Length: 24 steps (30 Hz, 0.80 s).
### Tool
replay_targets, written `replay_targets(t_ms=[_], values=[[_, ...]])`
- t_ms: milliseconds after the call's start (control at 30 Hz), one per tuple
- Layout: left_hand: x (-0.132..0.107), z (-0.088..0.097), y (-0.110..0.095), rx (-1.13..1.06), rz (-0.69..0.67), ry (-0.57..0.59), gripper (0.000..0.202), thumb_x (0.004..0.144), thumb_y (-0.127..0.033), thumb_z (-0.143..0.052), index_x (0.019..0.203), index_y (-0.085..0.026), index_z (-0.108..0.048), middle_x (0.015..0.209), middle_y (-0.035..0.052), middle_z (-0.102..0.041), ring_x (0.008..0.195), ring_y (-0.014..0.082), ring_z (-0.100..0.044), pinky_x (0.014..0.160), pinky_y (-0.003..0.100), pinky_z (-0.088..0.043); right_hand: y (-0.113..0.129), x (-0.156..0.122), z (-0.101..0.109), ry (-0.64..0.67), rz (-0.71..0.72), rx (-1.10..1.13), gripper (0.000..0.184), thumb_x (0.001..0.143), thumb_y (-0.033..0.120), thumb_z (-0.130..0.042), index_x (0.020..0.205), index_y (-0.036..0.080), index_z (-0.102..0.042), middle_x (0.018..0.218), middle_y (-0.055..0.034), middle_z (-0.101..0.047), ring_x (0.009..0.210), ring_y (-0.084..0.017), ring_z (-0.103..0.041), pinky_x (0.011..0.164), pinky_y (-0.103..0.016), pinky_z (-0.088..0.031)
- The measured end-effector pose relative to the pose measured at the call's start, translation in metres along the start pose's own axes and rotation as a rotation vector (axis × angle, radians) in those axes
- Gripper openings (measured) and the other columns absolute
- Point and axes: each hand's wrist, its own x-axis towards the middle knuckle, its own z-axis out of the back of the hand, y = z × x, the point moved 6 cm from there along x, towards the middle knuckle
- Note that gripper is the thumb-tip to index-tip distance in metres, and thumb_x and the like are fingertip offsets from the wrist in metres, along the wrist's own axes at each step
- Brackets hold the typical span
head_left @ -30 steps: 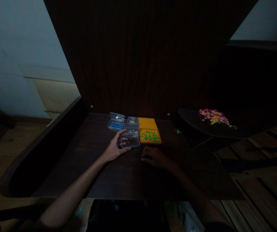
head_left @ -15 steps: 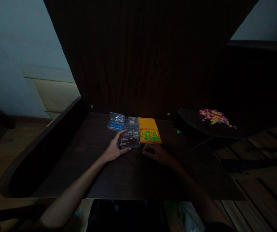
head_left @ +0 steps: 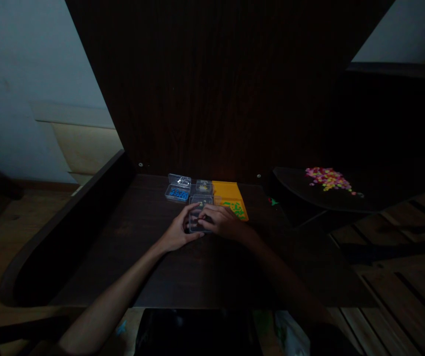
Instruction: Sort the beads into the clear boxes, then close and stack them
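Note:
My left hand [head_left: 179,231] is wrapped round the left side of a small clear plastic box [head_left: 194,228], thumb along its near edge. My right hand [head_left: 220,220] reaches over the same box from the right, fingertips pinched together above its inside. What lies between those fingertips is too small and dark to make out, and the hand hides much of the contents. Just right stands an open yellow box [head_left: 226,189] with green pieces [head_left: 237,209], partly behind my right hand. Behind the held box is another clear box [head_left: 204,189] with pale pieces.
At the back left, an open clear box [head_left: 177,192] holds blue pieces. A pile of pink, red and yellow pieces [head_left: 329,179] lies on a dark shelf [head_left: 297,185] to the right. The dark desk has a raised side panel [head_left: 67,227] on the left.
My right hand has moved left from beside the yellow box to over the clear box. The clear box in my left hand has shifted slightly right and nearer; its dark red pieces are now mostly hidden.

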Motion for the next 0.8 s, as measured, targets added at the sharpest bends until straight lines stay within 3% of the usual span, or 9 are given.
replay_targets(t_ms=[133,333,533,800], values=[[0.000,0.000,-0.001,0.008,-0.014,-0.005,0.080,0.069,-0.020,-0.081,0.138,-0.024,-0.039,0.128,0.0115,-0.056,0.114,0.0251,-0.059,0.096,0.041,-0.052,0.006,0.005,-0.005,0.021,0.029,-0.054,0.015,0.092,0.029,-0.058,0.101,0.019,-0.064,0.108,-0.0077,-0.065,0.091,-0.018,-0.061,0.076,-0.027,-0.042],[0.000,0.000,-0.004,0.020,-0.026,-0.014,0.079,0.071,-0.020,-0.080,0.138,-0.023,-0.039,0.128,0.0120,-0.055,0.112,0.0251,-0.060,0.095,0.042,-0.052,0.011,0.009,-0.007,0.033,0.084,-0.029,0.009,0.090,0.024,-0.061,0.095,0.019,-0.066,0.102,-0.0066,-0.067,0.086,-0.017,-0.061,0.070,-0.027,-0.042],[0.000,0.001,-0.004,0.029,-0.031,-0.024,0.079,0.070,-0.022,-0.080,0.138,-0.024,-0.040,0.130,0.0115,-0.054,0.115,0.0261,-0.059,0.095,0.041,-0.053,0.012,0.011,-0.005,0.019,0.088,0.033,0.007,0.088,0.021,-0.063,0.092,0.019,-0.067,0.099,-0.0049,-0.066,0.086,-0.016,-0.061,0.073,-0.027,-0.044],[0.000,0.002,-0.002,0.029,-0.032,-0.017,0.080,0.069,-0.023,-0.081,0.138,-0.022,-0.039,0.132,0.0125,-0.054,0.118,0.0274,-0.058,0.098,0.043,-0.051,0.017,0.014,-0.009,0.081,0.059,-0.050,0.012,0.092,0.022,-0.058,0.091,0.018,-0.069,0.099,-0.0054,-0.064,0.083,-0.015,-0.059,0.072,-0.027,-0.042]])
